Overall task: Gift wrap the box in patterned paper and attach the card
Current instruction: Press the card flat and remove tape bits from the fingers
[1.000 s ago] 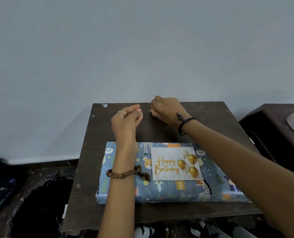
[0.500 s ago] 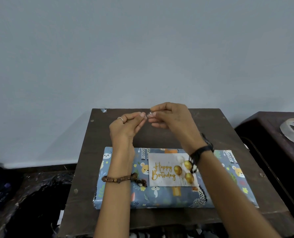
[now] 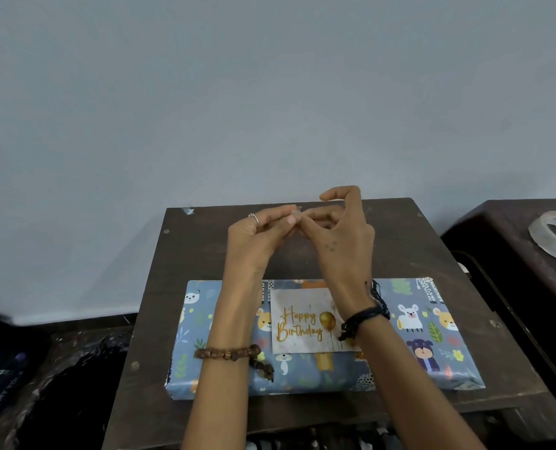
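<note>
The box point(image 3: 426, 345), wrapped in blue paper printed with cartoon animals, lies flat on the dark wooden table point(image 3: 185, 287). A white "Happy Birthday" card point(image 3: 302, 323) with a gold balloon rests on top of it, near the middle. Above the table beyond the box, my left hand point(image 3: 257, 238) and my right hand point(image 3: 341, 235) meet fingertip to fingertip. Between them they pinch a small clear piece of tape point(image 3: 294, 216). My right index finger is raised and curled above the pinch.
A roll of clear tape point(image 3: 552, 235) lies on a second dark table at the right. A scrap of tape point(image 3: 187, 211) sticks to the far left corner of the table. Black plastic bags fill the lower left. A plain grey wall stands behind.
My right hand came up off the far tabletop and met my left hand in the air. Both now pinch the small tape piece, held slightly nearer the box. The view tilted down.
</note>
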The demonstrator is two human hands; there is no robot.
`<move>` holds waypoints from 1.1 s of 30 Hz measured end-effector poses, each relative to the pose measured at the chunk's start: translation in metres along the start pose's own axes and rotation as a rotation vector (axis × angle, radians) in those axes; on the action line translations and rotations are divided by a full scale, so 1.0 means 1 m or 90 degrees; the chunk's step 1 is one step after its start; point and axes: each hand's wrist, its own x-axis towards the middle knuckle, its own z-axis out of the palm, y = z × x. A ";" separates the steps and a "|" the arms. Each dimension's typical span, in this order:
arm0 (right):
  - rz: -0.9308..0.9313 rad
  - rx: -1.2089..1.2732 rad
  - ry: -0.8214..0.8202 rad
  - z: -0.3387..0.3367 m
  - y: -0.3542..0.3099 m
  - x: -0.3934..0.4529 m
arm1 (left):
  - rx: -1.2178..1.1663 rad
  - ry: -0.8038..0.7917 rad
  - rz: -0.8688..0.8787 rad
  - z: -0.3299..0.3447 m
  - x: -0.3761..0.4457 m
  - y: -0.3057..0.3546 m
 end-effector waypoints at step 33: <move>-0.001 0.168 -0.283 -0.017 0.008 -0.001 | 0.103 -0.061 -0.153 -0.018 -0.005 0.020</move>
